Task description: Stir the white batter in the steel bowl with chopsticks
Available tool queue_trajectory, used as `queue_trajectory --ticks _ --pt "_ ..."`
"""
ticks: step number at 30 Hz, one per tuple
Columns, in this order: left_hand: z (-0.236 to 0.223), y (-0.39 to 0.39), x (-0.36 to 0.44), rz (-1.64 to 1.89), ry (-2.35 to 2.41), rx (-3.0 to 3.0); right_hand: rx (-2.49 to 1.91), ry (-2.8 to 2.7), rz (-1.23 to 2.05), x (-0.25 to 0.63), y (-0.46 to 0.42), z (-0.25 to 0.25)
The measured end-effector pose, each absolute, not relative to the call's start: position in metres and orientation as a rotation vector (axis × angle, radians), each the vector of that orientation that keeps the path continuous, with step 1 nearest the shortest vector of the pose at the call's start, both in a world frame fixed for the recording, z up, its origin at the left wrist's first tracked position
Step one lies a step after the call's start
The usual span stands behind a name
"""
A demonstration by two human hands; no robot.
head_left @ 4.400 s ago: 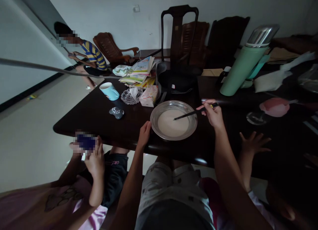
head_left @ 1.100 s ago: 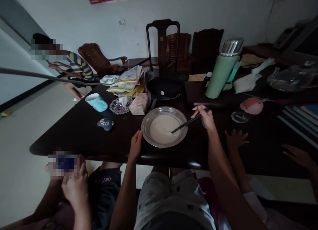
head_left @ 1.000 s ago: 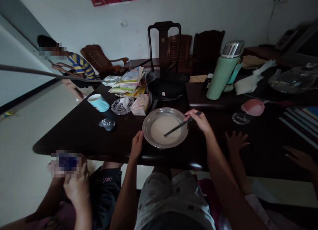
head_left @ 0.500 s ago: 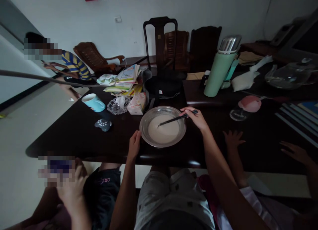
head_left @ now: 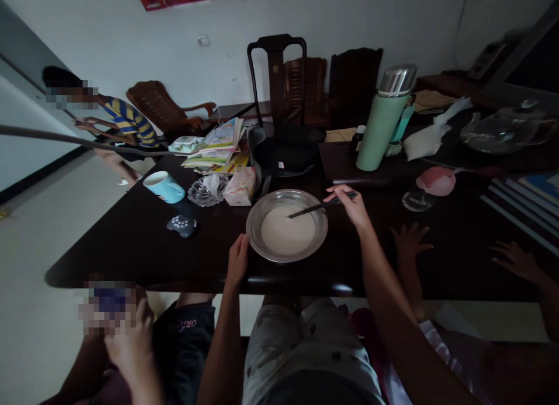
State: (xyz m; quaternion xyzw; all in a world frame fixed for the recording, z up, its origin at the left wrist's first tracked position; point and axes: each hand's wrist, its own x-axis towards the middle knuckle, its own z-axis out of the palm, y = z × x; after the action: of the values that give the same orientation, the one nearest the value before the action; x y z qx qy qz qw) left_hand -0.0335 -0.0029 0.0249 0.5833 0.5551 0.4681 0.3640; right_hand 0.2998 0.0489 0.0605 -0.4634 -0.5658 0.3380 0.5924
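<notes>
A round metal bowl [head_left: 254,242] stands on the dark table in front of me, with a pale, creamy liquid [head_left: 286,235] in its bottom. My left hand [head_left: 238,254] grips the bowl's left rim, fingers closed against it. Dark chopsticks [head_left: 312,208] are held in my right hand [head_left: 350,205] over the bowl's right side. Their tips dip into the liquid near its far side. Between my hands the bowl sits level on the tabletop.
Left of the bowl are a tissue pack [head_left: 240,186], a glass dish [head_left: 208,190], a blue mug [head_left: 165,187] and a game controller [head_left: 182,225]. A green thermos [head_left: 382,128] stands behind. Another person's hands [head_left: 411,240] rest on the table at right. Someone else sits at left.
My right hand has shifted slightly right, and the chopstick tips have moved right and a little away from me through the liquid. My left hand stays at the bowl's rim.
</notes>
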Motion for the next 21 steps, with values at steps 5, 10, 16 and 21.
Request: queue_trajectory --ticks 5,10,16,21 --pt "0.0219 -0.0025 -0.0343 1.233 1.417 1.478 -1.006 -1.391 0.911 0.2993 0.0492 0.0567" --pt "0.0205 -0.0016 -0.0353 1.204 1.423 1.491 -1.062 -1.39 0.838 0.2982 0.049 0.0593" --pt "0.0242 -0.0011 -0.0334 1.229 1.425 1.49 -1.029 -1.388 0.917 0.301 0.0498 0.0578" --pt "0.027 -0.0016 -0.032 1.208 1.427 1.508 -1.041 -1.405 0.876 0.2991 0.0502 0.058"
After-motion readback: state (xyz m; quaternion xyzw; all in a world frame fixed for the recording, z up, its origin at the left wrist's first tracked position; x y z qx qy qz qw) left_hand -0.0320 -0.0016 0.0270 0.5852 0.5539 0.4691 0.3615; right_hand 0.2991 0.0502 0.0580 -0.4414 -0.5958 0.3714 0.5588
